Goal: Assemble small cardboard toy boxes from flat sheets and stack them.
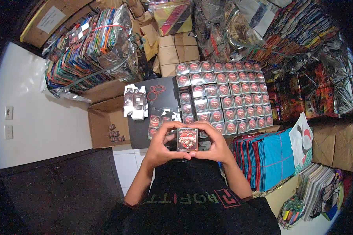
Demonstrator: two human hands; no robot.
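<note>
Taking the little box in my hands as the centre of the clock, the dark table (138, 133) spreads out ahead of me, from about ten o'clock round to two. Far off, between ten and eleven o'clock, a big wrapped bundle (90, 51) holds colourful flat packets stacked tight, partly under clear plastic. Towards half past one sits a broad block of clear square cases (228, 102) in close rows, each showing a round red face inside. At nine o'clock, beside the table, an open cardboard box (99, 131) holds just a few small dark-and-red pieces (116, 136), gathered towards its near side.

My left hand (157, 147) and right hand (219, 147) are both closed round the one thing, fingers along its top and thumbs nearly meeting under it. A pile of white-and-dark cartons (135, 102) lies on the table at ten o'clock. Nearer, also about ten, dark-and-red cartons (155, 121) lie just beyond my left hand. The small square box (187, 140) I'm holding, dark with a red emblem, faces up at me above the table's near edge; I can't tell what's in it. Thin red bands (157, 92) lie loose at eleven o'clock.
</note>
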